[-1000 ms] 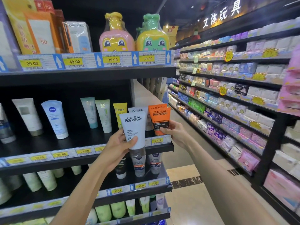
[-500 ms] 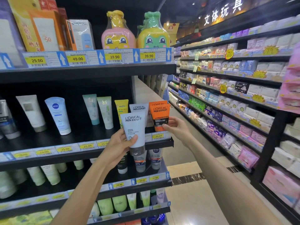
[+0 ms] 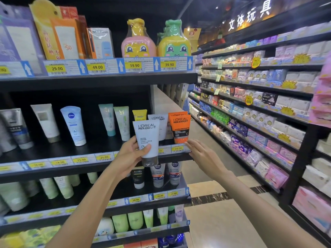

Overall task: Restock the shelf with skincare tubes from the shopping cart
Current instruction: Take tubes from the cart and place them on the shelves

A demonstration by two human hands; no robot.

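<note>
My left hand (image 3: 131, 156) grips a white L'Oreal Men Expert tube (image 3: 147, 138) cap down, held in front of the middle shelf (image 3: 59, 149) edge. An orange L'Oreal tube (image 3: 180, 128) stands at the right end of that shelf, with another orange tube behind it and a second white L'Oreal tube (image 3: 159, 126) to its left. My right hand (image 3: 203, 155) is just below and right of the orange tube, fingers spread, fingertips near its base and the price strip. The shopping cart is out of view.
Other tubes stand along the middle shelf, among them a Nivea tube (image 3: 73, 125). Nivea Men tubes (image 3: 157, 174) fill the shelf below. Cartoon bottles (image 3: 138, 42) sit on the top shelf. An aisle floor (image 3: 215, 212) runs right, flanked by stocked shelving (image 3: 259, 108).
My right hand has let go of the orange tube and dropped slightly below it, leaving it standing on the shelf. My left hand still holds the white tube in about the same place.
</note>
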